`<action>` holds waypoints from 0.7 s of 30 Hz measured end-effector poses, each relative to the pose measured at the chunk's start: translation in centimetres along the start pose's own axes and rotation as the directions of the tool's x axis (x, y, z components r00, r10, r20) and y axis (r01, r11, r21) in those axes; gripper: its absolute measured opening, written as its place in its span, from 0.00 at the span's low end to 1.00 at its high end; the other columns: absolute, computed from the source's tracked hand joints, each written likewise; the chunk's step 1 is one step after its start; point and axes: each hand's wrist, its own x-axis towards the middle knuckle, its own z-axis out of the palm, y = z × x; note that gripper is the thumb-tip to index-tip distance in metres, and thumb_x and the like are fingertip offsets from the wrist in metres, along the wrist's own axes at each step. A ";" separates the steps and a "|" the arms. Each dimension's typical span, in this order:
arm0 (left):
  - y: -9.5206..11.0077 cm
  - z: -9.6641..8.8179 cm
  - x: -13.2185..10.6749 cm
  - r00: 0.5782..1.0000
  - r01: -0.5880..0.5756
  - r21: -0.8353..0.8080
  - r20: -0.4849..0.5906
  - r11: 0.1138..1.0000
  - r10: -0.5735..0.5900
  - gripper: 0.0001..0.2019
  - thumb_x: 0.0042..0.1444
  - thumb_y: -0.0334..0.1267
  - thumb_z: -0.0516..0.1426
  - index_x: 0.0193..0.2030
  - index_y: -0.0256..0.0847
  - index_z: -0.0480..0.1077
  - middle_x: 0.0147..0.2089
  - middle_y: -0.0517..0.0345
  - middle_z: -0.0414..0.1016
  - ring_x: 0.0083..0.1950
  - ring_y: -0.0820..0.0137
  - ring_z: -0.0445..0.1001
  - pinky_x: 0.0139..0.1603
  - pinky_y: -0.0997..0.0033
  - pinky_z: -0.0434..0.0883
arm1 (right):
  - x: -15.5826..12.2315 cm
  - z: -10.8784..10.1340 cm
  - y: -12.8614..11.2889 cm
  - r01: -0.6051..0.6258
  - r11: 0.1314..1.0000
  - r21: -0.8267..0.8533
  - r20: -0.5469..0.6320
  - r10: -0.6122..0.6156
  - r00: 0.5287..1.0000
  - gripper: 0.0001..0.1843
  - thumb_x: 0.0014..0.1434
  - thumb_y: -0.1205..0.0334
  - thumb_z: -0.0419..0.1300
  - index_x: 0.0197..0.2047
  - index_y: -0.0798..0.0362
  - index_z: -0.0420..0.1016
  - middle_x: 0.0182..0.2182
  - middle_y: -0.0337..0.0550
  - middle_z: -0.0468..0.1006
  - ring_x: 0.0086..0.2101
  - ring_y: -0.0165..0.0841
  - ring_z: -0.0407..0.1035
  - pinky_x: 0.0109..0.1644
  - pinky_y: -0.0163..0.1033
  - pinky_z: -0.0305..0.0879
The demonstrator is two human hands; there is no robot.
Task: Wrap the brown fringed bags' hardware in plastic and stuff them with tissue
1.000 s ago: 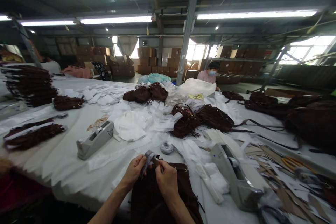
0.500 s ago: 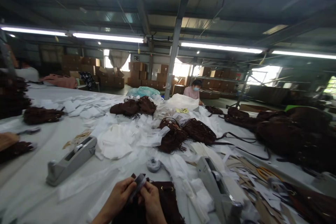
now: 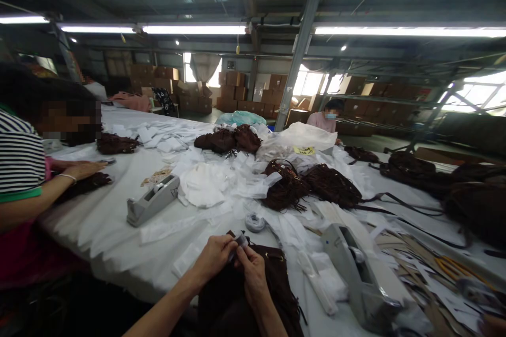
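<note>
A dark brown bag (image 3: 273,279) with gold-coloured eyelets lies at the table's near edge, under my hands. Pinched between the fingers of my left hand (image 3: 215,257) is a shiny grey plastic strip (image 3: 240,240), at the bag's upper end. My right hand (image 3: 252,269) has its thumb and fingers closed on the same strip from the other side. What the strip covers is hidden by my fingers. Just beyond my hands sits a coil of similar grey strip (image 3: 255,222).
Grey tape dispensers stand left (image 3: 153,201) and right (image 3: 358,279) of my hands. White tissue paper (image 3: 205,184) and fringed brown bags (image 3: 284,185) are heaped beyond. Orange-handled scissors (image 3: 454,268) lie among scraps at right. A co-worker in a striped sleeve (image 3: 19,155) works at left.
My view has turned left and tilted down, so the table's contents sit further right and higher. More of the left co-worker now shows. Both my hands stay on the grey strip.
</note>
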 end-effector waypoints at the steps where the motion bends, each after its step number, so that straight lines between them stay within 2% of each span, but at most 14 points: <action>1: 0.1 0.2 0.0 1.000 0.009 0.009 -0.005 1.000 -0.009 0.14 0.58 0.38 0.50 0.23 0.39 0.66 0.24 0.58 0.71 0.26 0.71 0.67 0.30 0.73 0.59 | 0.1 0.0 0.2 0.003 1.000 0.005 -0.014 -0.003 1.000 0.21 0.48 0.47 0.68 0.33 0.60 0.80 0.19 0.36 0.66 0.22 0.24 0.54 0.26 0.32 0.48; 5: 0.5 0.7 0.0 0.998 0.046 0.015 -0.044 0.999 -0.046 0.09 0.58 0.35 0.49 0.27 0.41 0.64 0.26 0.58 0.71 0.27 0.69 0.68 0.30 0.73 0.59 | 0.3 0.0 0.3 0.005 1.000 0.021 -0.053 -0.004 0.999 0.21 0.47 0.46 0.69 0.29 0.59 0.78 0.19 0.35 0.66 0.22 0.24 0.54 0.26 0.32 0.48; 9: 0.4 1.1 0.1 0.990 0.077 -0.026 -0.120 0.997 -0.080 0.02 0.58 0.34 0.50 0.34 0.43 0.58 0.25 0.63 0.67 0.26 0.70 0.68 0.29 0.74 0.59 | 0.3 0.3 -0.2 0.011 1.000 0.029 -0.054 -0.009 0.998 0.22 0.45 0.45 0.69 0.26 0.58 0.77 0.18 0.34 0.64 0.22 0.24 0.53 0.26 0.31 0.48; 13: 0.5 1.2 0.5 0.985 0.092 -0.067 -0.142 0.993 -0.101 0.07 0.56 0.33 0.51 0.41 0.43 0.56 0.22 0.68 0.64 0.24 0.70 0.67 0.26 0.75 0.59 | 0.5 0.3 -0.5 -0.067 0.993 0.092 -0.034 0.071 0.997 0.24 0.41 0.42 0.71 0.27 0.58 0.77 0.16 0.33 0.63 0.20 0.23 0.51 0.23 0.31 0.46; 18: 0.5 1.5 1.1 0.966 0.156 -0.216 -0.173 0.964 -0.195 0.15 0.51 0.32 0.56 0.44 0.42 0.56 0.21 0.71 0.64 0.23 0.72 0.64 0.26 0.75 0.59 | 1.8 -0.1 0.5 -0.141 0.970 0.200 -0.032 0.150 0.988 0.27 0.35 0.42 0.73 0.27 0.57 0.76 0.14 0.31 0.59 0.17 0.22 0.49 0.20 0.30 0.44; 21: 0.5 1.7 1.3 0.966 0.130 -0.235 -0.188 0.963 -0.176 0.11 0.50 0.32 0.56 0.41 0.41 0.62 0.23 0.67 0.68 0.25 0.72 0.65 0.28 0.75 0.60 | 2.2 -0.3 1.1 -0.141 0.962 0.232 -0.056 0.158 0.986 0.27 0.35 0.41 0.73 0.30 0.56 0.77 0.14 0.31 0.60 0.16 0.23 0.50 0.19 0.31 0.45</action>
